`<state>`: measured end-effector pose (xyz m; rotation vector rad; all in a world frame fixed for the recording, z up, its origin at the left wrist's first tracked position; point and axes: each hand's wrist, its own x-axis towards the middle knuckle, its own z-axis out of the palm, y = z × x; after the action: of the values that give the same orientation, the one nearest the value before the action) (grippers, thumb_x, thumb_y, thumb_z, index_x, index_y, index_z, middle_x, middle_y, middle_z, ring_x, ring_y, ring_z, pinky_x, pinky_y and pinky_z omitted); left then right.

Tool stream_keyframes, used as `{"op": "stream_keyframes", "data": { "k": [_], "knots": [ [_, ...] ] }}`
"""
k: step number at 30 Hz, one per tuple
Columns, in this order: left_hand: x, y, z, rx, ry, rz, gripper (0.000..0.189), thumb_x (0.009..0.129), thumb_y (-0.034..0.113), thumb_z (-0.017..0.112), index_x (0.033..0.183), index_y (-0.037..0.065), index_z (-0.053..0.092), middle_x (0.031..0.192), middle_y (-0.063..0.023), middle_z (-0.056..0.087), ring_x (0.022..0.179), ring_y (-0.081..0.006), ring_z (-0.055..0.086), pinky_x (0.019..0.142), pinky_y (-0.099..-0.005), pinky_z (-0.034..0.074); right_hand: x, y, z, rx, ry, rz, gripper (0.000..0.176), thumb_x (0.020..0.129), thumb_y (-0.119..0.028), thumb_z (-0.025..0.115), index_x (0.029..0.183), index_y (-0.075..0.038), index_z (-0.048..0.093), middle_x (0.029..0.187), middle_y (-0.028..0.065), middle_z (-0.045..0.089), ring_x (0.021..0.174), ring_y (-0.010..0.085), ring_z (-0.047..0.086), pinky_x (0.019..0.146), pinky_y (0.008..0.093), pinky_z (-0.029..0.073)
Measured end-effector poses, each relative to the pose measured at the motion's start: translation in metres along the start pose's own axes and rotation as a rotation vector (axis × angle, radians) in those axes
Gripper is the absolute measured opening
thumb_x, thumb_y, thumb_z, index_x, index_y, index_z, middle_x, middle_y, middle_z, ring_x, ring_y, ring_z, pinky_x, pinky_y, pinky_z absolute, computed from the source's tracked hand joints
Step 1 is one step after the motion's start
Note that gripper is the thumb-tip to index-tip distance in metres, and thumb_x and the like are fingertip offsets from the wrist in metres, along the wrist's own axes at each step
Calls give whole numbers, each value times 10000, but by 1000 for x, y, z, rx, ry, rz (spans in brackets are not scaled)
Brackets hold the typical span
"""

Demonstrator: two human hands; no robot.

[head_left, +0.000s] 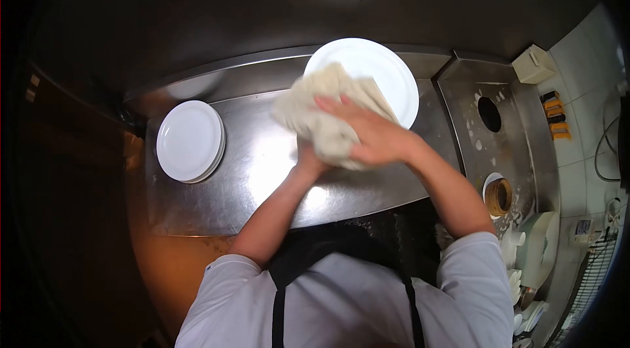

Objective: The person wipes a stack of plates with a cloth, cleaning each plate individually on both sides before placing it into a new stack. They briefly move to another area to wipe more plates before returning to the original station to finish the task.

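A cream-coloured cloth, bunched and slightly blurred, is in front of me above the steel counter. My right hand lies across it, gripping it with the fingers bent into its folds. Below the cloth is my left hand; only the part near the wrist shows, and its fingers are covered. Whether it holds anything under the cloth cannot be made out. Directly behind the cloth sits a large white plate, partly covered by it. On the left of the counter stands a small stack of white plates.
The steel counter meets a dark wall at the back. To the right is a wet steel surface with a round dark hole and a round wooden-looking container. Orange-and-black objects line the tiled wall.
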<state>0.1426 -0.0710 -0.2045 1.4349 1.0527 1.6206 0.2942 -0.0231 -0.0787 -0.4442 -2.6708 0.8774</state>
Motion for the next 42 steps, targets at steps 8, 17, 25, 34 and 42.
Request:
{"op": "stream_keyframes", "data": {
  "k": [8, 17, 25, 34, 42],
  "knots": [
    [16, 40, 0, 375, 127, 76, 1539, 449, 603, 942, 1514, -77, 65, 1498, -292, 270, 1399, -425, 322, 1164, -472, 291, -67, 44, -68, -356, -9, 528, 855, 841, -398, 609, 1530, -4, 292, 1576, 242, 311, 1464, 395, 294, 1228, 449, 184],
    [8, 26, -10, 360, -113, -127, 1466, 509, 572, 935, 1545, -11, 76, 1523, -210, 286, 1403, -340, 344, 1161, -452, 302, 67, 38, -12, -173, 60, 289, 950, 829, -398, 603, 1554, 37, 170, 1609, 286, 178, 1515, 377, 160, 1247, 427, 100],
    [17, 30, -26, 13, -76, 118, 1086, 816, 452, 782, 1569, 3, 140, 1537, -192, 365, 1395, -282, 388, 1195, -386, 254, -71, -31, -10, -112, 30, 313, 726, 785, -210, 604, 1475, -52, 441, 1543, 263, 354, 1460, 386, 310, 1213, 428, 245],
    [136, 61, -31, 309, 22, -488, 512, 930, 281, 668, 1283, -77, 571, 1226, -217, 656, 1161, -292, 622, 959, -379, 478, -60, 67, -36, 288, 645, 711, 670, 826, -203, 707, 1432, -28, 482, 1355, 234, 581, 1272, 341, 554, 1082, 375, 413],
    [135, 102, 2, 609, 140, 23, 334, 961, 251, 615, 1132, -36, 616, 1059, -269, 692, 1008, -418, 679, 861, -463, 519, -54, 50, -51, 278, 1197, 425, 632, 780, 50, 731, 1371, -10, 518, 1277, 132, 634, 1147, 210, 617, 990, 310, 484]
  ]
}}
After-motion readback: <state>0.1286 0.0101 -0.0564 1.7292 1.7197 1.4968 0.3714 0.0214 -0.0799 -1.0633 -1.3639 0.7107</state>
